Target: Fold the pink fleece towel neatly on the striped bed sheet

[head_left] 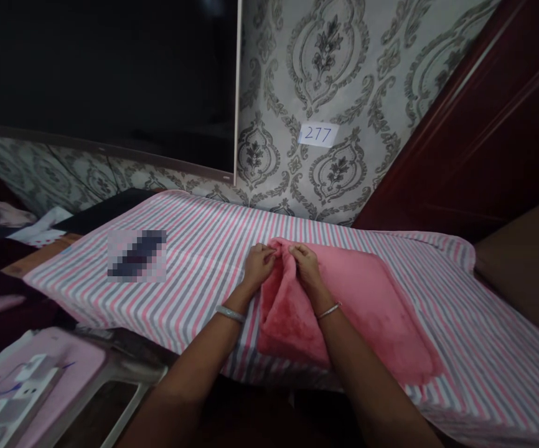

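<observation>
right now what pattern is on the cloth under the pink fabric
Stripes in pink, white and grey run along the cloth; the head view shows it best.

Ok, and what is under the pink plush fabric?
Striped cloth shows around the pink plush fabric and likely runs beneath it; anything between them is covered and can't be seen.

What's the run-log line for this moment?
left hand: pinching pink plush cover | right hand: pinching its gathered edge | cover: lying on striped cloth
</observation>
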